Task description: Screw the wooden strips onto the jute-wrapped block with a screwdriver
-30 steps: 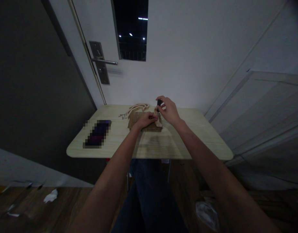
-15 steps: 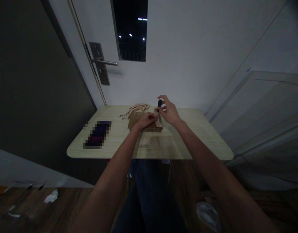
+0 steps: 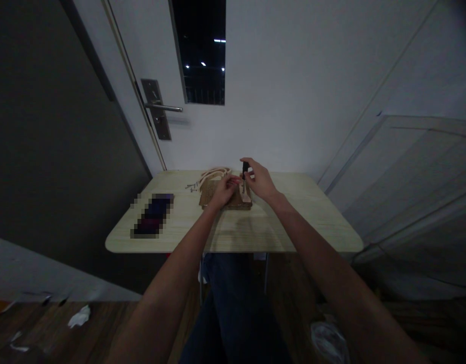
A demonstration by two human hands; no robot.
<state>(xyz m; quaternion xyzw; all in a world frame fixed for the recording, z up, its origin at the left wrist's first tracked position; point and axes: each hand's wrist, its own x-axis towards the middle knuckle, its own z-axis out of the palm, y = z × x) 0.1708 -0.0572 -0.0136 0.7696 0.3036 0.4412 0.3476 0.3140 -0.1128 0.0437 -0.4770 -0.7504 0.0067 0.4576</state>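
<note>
A brown wooden board (image 3: 211, 194) lies near the far edge of a pale wooden table (image 3: 240, 230). My left hand (image 3: 226, 187) rests on the board with its fingers pinched beside a small light wooden piece (image 3: 247, 196). My right hand (image 3: 257, 181) is closed around the black handle of a screwdriver (image 3: 244, 169), held upright over that piece. What the left fingers pinch is too small to make out.
Curved light wooden pieces (image 3: 215, 173) and several loose screws (image 3: 191, 187) lie behind the board. A blurred dark flat object (image 3: 152, 215) lies on the table's left side. A door with a metal handle (image 3: 162, 107) stands behind. Paper scraps (image 3: 79, 316) lie on the floor.
Both hands and the screwdriver stay at the same spot on the board. The view has tilted slightly, so the table sits a little lower in the picture.
</note>
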